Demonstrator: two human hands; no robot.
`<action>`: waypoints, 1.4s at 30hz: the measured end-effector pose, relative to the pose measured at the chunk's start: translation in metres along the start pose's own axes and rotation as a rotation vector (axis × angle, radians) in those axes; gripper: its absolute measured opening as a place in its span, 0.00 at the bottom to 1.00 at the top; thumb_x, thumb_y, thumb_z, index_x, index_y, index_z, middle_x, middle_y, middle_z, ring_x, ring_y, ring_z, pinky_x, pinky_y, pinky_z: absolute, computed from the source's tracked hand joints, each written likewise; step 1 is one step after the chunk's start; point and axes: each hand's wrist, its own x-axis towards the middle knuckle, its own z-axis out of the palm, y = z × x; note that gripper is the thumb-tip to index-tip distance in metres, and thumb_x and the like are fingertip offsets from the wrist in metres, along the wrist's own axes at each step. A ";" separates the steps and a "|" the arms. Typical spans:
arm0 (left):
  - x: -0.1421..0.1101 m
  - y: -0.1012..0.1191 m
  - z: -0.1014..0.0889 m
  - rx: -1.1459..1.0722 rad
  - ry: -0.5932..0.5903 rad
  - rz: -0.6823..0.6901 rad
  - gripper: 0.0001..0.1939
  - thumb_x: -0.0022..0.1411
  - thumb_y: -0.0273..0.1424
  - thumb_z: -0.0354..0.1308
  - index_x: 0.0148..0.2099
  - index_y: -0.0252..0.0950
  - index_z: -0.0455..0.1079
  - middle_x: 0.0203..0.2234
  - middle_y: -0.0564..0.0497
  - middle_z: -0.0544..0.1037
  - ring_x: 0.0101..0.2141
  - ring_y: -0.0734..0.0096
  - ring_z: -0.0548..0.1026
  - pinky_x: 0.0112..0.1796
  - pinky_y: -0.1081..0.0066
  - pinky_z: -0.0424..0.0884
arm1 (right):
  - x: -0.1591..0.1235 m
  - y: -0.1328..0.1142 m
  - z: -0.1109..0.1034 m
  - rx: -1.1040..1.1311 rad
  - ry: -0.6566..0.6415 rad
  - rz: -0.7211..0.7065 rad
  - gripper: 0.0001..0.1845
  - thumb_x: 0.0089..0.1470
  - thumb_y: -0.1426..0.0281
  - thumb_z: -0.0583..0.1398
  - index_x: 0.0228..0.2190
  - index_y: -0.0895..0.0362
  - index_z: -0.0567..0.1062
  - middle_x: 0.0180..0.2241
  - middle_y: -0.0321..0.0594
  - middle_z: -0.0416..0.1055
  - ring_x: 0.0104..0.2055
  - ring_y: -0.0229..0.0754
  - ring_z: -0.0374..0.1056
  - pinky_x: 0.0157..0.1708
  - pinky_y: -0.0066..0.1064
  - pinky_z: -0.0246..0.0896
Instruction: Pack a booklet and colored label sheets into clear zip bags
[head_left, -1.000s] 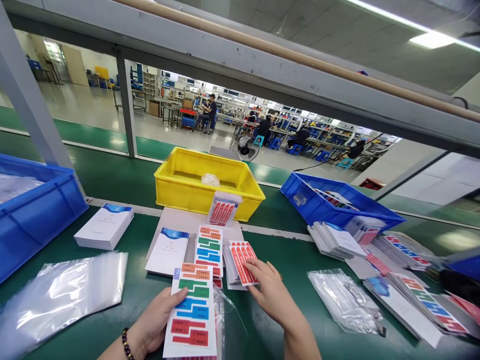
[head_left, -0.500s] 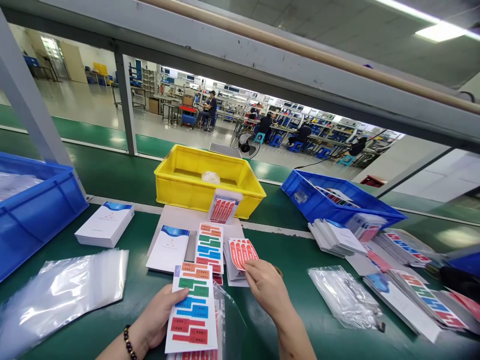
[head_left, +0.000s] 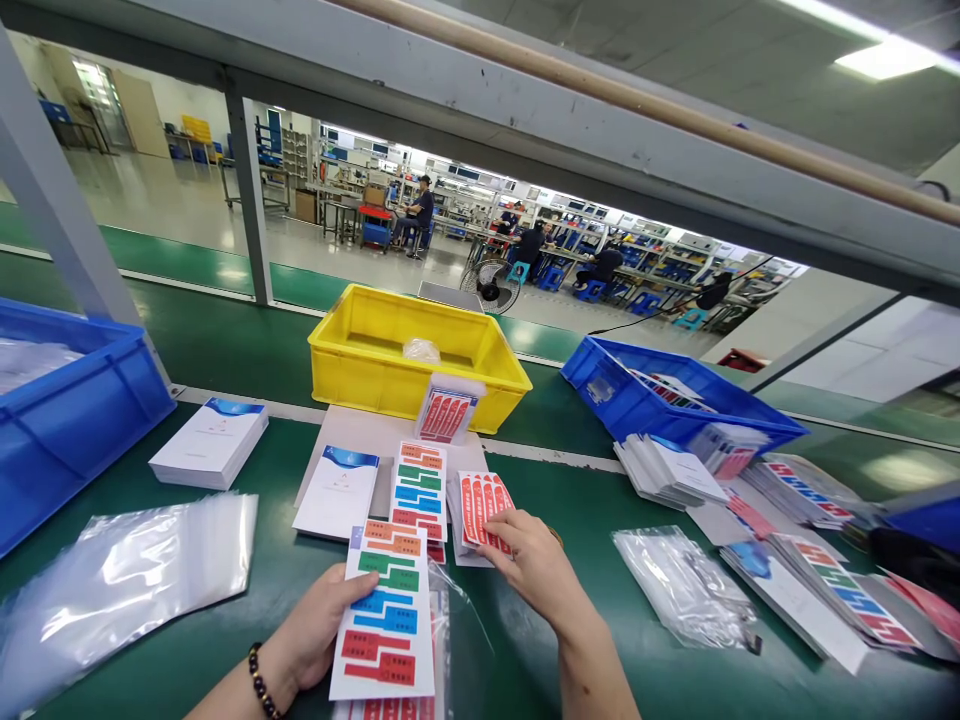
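Observation:
My left hand (head_left: 324, 622) grips a white sticker sheet (head_left: 384, 610) with orange, green, blue and red labels, thumb on top. Under that sheet, a clear plastic bag (head_left: 441, 650) and more red labels partly show. My right hand (head_left: 529, 560) has its fingers bent together at the lower right edge of a red sticker sheet (head_left: 480, 505), the top one of a small stack. Between the hands and the yellow bin lies a pile of multicoloured sticker sheets (head_left: 418, 490). To its left are white booklets (head_left: 337, 495) with a blue top.
The yellow bin (head_left: 390, 385) stands behind, a filled pouch (head_left: 448, 410) against its front. Blue bins (head_left: 82, 410) flank the bench. Clear bags (head_left: 172, 570) and a booklet stack (head_left: 214, 445) lie left; more bags (head_left: 682, 580) and printed sheets (head_left: 847, 590) lie right.
The red sheet's corner, lifted and curled in my right fingers before, now lies flatter on its stack. My right hand has shifted slightly down. My left hand keeps its hold on the multicoloured sheet.

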 end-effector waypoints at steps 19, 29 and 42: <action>0.003 -0.005 0.001 0.045 -0.118 0.182 0.19 0.54 0.38 0.60 0.40 0.26 0.73 0.34 0.38 0.80 0.36 0.54 0.77 0.38 0.63 0.70 | -0.012 -0.108 0.018 0.215 0.121 -0.620 0.11 0.52 0.75 0.51 0.35 0.60 0.71 0.27 0.43 0.71 0.31 0.44 0.64 0.31 0.37 0.59; -0.001 -0.006 -0.001 0.171 -0.217 0.105 0.19 0.49 0.36 0.64 0.42 0.28 0.73 0.34 0.39 0.79 0.33 0.58 0.77 0.40 0.62 0.70 | -0.001 -0.071 0.028 1.084 -0.036 0.257 0.20 0.51 0.59 0.58 0.42 0.58 0.71 0.29 0.42 0.72 0.30 0.42 0.69 0.30 0.34 0.64; -0.005 0.007 -0.004 1.280 -0.131 0.545 0.08 0.55 0.26 0.54 0.26 0.37 0.72 0.25 0.51 0.73 0.31 0.67 0.68 0.35 0.72 0.61 | 0.012 -0.050 0.032 1.529 0.321 0.584 0.18 0.41 0.58 0.66 0.32 0.57 0.74 0.27 0.40 0.75 0.24 0.41 0.70 0.20 0.30 0.66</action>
